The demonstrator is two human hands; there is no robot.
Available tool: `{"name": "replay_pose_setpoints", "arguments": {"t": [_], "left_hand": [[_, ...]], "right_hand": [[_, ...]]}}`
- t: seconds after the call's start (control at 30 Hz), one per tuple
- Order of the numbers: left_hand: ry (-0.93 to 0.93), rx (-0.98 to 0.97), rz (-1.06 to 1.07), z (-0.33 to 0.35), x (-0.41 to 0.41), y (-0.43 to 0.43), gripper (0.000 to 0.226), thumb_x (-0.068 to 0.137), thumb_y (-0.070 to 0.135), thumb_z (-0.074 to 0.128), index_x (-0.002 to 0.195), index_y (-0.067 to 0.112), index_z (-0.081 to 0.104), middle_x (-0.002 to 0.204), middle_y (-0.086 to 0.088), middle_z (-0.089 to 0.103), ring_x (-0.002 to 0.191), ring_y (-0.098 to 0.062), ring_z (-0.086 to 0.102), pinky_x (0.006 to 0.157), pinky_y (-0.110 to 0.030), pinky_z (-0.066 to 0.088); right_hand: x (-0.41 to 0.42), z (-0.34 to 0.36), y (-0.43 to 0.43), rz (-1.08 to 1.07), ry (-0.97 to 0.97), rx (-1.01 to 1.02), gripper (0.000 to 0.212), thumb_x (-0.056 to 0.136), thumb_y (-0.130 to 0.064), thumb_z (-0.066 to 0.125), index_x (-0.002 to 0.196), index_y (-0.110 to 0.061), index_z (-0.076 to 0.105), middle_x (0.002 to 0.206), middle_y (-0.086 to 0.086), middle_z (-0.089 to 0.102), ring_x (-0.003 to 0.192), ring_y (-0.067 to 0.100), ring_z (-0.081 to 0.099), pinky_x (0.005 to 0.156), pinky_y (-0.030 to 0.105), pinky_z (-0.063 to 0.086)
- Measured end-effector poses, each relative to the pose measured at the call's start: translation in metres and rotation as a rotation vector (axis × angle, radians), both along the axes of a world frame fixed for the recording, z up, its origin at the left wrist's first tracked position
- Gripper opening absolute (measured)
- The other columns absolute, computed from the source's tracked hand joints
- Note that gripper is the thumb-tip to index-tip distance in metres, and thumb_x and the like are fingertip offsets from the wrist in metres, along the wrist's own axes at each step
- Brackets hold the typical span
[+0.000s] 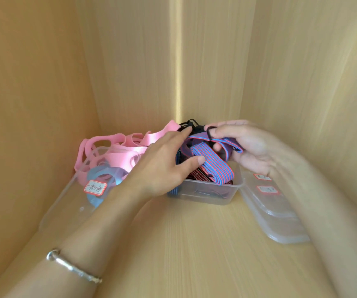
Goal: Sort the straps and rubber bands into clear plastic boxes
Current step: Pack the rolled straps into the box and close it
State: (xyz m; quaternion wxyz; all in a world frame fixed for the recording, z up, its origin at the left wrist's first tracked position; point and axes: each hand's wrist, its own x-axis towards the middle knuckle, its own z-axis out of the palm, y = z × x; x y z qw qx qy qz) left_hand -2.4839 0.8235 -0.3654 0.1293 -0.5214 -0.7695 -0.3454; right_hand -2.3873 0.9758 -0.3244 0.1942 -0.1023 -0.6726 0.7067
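Note:
A clear plastic box (216, 195) in the corner holds blue-and-red striped straps (213, 166) and black bands (189, 123) heaped above its rim. My left hand (162, 162) lies on the striped straps, thumb pressing one down. My right hand (244, 145) grips the end of a striped strap, with a thin black band looped over its index finger. To the left, a second clear box (66, 201) with a red-edged label holds pink rubber straps (119, 149) and pale blue bands (102, 175).
Two stacked clear lids (272, 214) with red-edged labels lie at the right, partly under my right forearm. Wooden walls close in on the left, back and right. The wooden shelf floor (194, 254) runs toward me. A silver bracelet (72, 266) sits on my left wrist.

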Motion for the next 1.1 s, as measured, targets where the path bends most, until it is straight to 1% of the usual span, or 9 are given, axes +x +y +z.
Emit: {"name": "replay_pose_setpoints", "arguments": {"t": [0.13,0.37,0.53,0.6,0.77,0.87,0.93,1.03,1.1], "left_hand": [[-0.023,-0.010,-0.014,0.000,-0.007,-0.002,0.072,0.082,0.041,0.071,0.144,0.021,0.040,0.133,0.005,0.049,0.123,-0.006,0.043,0.094,-0.010,0.026],[-0.078,-0.023,-0.021,0.003,-0.003,0.003,0.081,0.077,0.040,0.075,0.145,0.023,0.036,0.137,0.010,0.052,0.122,-0.002,0.044,0.087,-0.008,0.026],[-0.077,0.026,-0.014,0.005,-0.001,0.006,0.087,0.071,0.037,0.082,0.144,0.020,0.037,0.135,0.003,0.051,0.126,-0.015,0.044,0.105,-0.030,0.032],[-0.004,0.133,0.070,0.005,0.002,0.007,0.088,0.060,0.042,0.087,0.135,0.020,0.045,0.123,0.002,0.048,0.120,-0.021,0.045,0.101,-0.039,0.035],[0.013,0.359,0.262,0.008,0.011,0.008,0.061,0.052,0.047,0.085,0.090,0.027,0.042,0.090,0.012,0.038,0.094,-0.016,0.042,0.079,-0.032,0.036],[-0.135,0.393,0.264,0.011,0.013,0.010,0.049,0.063,0.047,0.081,0.090,0.026,0.046,0.093,0.012,0.044,0.094,-0.013,0.046,0.077,-0.027,0.036],[-0.313,0.412,0.212,0.015,0.014,0.010,0.046,0.072,0.041,0.078,0.103,0.026,0.048,0.104,0.011,0.052,0.095,-0.009,0.051,0.078,-0.022,0.039],[-0.638,0.444,-0.054,0.019,0.017,0.010,0.049,0.083,0.022,0.071,0.126,0.015,0.049,0.100,0.009,0.065,0.089,0.000,0.063,0.079,-0.015,0.046],[-0.789,0.443,-0.272,0.019,0.020,0.010,0.029,0.088,0.010,0.066,0.115,0.014,0.057,0.090,0.006,0.072,0.083,-0.001,0.066,0.074,-0.015,0.050]], "right_hand": [[0.001,0.001,0.000,0.005,0.010,-0.015,0.015,0.088,0.005,0.053,0.092,-0.003,0.065,0.068,0.006,0.064,0.042,0.009,0.052,0.044,0.015,0.045],[0.002,-0.002,0.003,0.045,-0.006,-0.008,0.015,0.088,0.002,0.054,0.088,-0.005,0.067,0.075,0.008,0.063,0.046,0.010,0.051,0.047,0.017,0.047],[-0.001,-0.004,0.006,0.046,-0.006,0.010,0.016,0.086,0.002,0.054,0.085,-0.007,0.068,0.075,0.006,0.064,0.046,0.009,0.051,0.047,0.016,0.046],[-0.001,-0.004,0.006,0.044,0.012,0.000,0.017,0.087,0.002,0.053,0.086,-0.006,0.068,0.074,0.006,0.062,0.046,0.009,0.050,0.047,0.016,0.045],[0.000,0.000,0.004,0.034,0.155,-0.140,0.017,0.090,0.000,0.049,0.083,-0.006,0.064,0.063,0.003,0.060,0.044,0.006,0.050,0.048,0.015,0.045],[-0.001,0.002,-0.005,0.026,0.307,-0.254,0.010,0.085,-0.004,0.051,0.086,-0.006,0.061,0.068,0.007,0.050,0.043,0.005,0.049,0.048,0.015,0.045],[-0.001,0.004,-0.013,0.033,0.408,-0.334,0.009,0.085,-0.006,0.050,0.086,-0.007,0.060,0.064,0.006,0.048,0.042,0.006,0.049,0.046,0.019,0.047],[0.000,0.006,-0.024,0.044,0.490,-0.417,0.013,0.091,-0.007,0.046,0.086,-0.008,0.058,0.051,0.002,0.045,0.039,0.009,0.052,0.042,0.022,0.047],[0.000,0.006,-0.029,0.047,0.516,-0.442,0.007,0.082,-0.010,0.053,0.087,-0.009,0.059,0.050,0.001,0.046,0.039,0.009,0.054,0.042,0.021,0.048]]}}
